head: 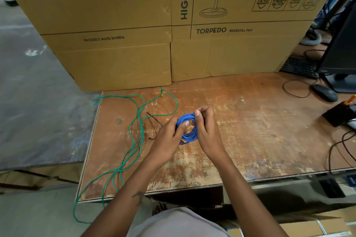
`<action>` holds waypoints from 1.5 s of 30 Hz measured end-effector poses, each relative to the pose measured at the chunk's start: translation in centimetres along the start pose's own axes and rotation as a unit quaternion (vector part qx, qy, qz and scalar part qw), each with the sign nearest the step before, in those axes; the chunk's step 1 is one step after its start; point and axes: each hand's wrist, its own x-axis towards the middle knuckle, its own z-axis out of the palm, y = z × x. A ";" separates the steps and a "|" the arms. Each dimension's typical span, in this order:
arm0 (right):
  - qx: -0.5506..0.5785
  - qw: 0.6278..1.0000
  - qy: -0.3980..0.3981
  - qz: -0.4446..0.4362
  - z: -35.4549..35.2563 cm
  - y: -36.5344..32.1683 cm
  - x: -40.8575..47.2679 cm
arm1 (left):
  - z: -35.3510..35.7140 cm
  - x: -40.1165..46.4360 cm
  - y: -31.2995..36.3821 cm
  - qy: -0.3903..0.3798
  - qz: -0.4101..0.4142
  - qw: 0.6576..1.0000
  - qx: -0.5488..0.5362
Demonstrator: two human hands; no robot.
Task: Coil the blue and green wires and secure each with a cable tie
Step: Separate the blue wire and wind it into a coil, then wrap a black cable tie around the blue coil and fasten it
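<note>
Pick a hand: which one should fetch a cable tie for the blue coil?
Left, probably. The dark ties lie just beyond the left hand, on its side of the blue coil. The right hand pinches the coil's top and could hold it alone.

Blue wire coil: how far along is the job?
Done: the blue wire coil is wound. In hand: left hand and right hand both grip it; no tie on it is visible. Left: tying it with a thin black cable tie, then coiling and tying the loose green wire.
</note>
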 end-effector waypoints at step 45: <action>-0.170 0.965 -0.154 0.129 7.0 8.3 5.0 | -3.3 -1.5 -8.3 -0.029 -0.182 0.956 0.228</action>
